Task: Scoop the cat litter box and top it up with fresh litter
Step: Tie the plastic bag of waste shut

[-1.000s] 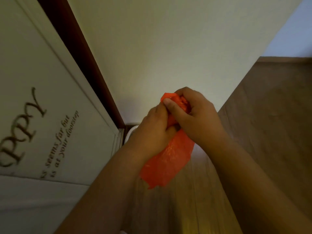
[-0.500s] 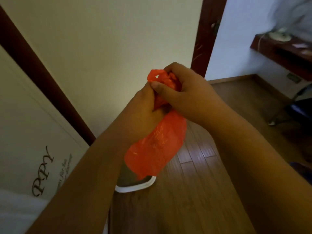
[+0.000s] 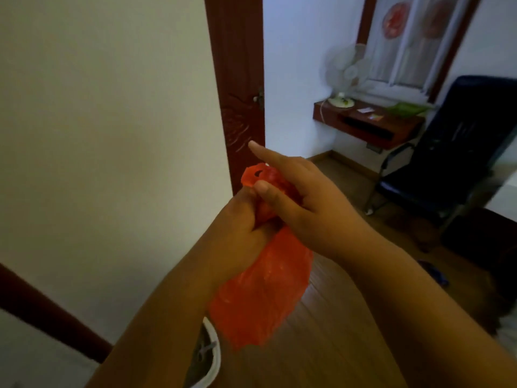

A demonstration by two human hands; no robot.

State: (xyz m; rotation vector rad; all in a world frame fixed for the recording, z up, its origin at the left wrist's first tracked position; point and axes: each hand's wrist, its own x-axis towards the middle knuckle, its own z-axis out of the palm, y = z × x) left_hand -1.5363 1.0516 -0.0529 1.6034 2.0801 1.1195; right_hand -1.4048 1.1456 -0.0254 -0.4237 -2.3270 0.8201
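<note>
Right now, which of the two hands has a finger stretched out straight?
The right hand: its index finger points forward, while the left hand is closed around the orange bag.

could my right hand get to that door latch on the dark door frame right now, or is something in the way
Probably not right away. Nothing blocks the path from your right hand to the latch, which sits above and beyond its raised index finger, but that hand and the left hand are both gripping the orange bag.

Thin, crinkly orange plastic bag (image 3: 260, 289), faintly glossy; smooth wood-plank floor (image 3: 330, 345); matt painted wall (image 3: 106, 121); dark carved wooden door (image 3: 237, 79).
</note>
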